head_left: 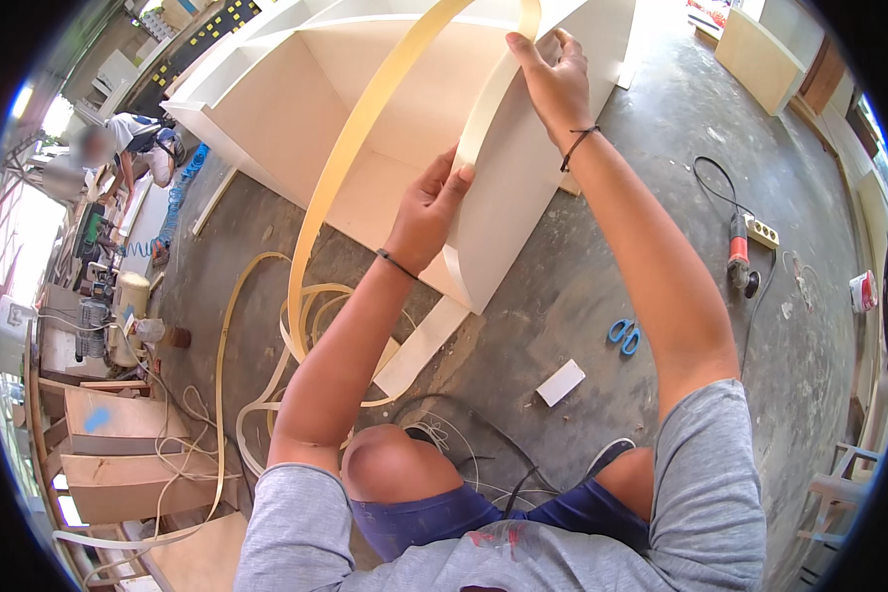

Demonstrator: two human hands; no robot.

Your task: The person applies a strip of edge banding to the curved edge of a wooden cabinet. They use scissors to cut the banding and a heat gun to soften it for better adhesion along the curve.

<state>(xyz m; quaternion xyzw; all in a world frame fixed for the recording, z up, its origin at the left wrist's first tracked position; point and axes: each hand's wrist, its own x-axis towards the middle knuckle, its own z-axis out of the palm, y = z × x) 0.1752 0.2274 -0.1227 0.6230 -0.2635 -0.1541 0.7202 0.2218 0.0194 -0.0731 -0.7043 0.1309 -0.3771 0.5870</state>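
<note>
Edging strip [485, 111], between both hands [430, 205], along cabinet [528, 187]

My feed comes through bright, in what looks like daylight. Openings along the left edge [32, 261] burn out to white, and I get another washed-out patch at the upper right, by the white cabinet [365, 84]. Shadows on the grey floor [799, 217] look soft; the cabinet's inside is gently shaded. The blue scissors [630, 342] read fairly crisp, while a background person's head [91, 146] is blurred. Straight edges bow toward my black circular rim, fringed bluish-purple.
</note>
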